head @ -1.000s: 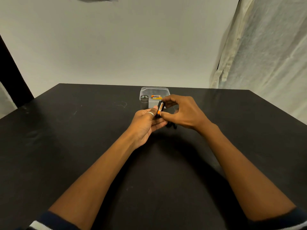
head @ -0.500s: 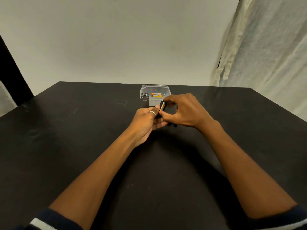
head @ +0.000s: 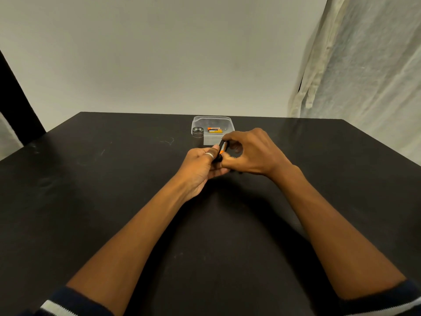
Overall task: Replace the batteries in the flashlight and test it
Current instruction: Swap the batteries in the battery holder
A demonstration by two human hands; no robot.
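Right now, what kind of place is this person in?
Probably a plain indoor workspace, maybe set up for filming rather than a lived-in room. You can tell from the black table, the blank pale wall behind it, and the light curtain hanging on the right.

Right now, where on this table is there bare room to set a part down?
Bare table spreads left of the left forearm, right of the right forearm, and between the forearms. Crowded at the far middle: the tub, the metal tube beside it, and the left hand and right hand holding the battery.
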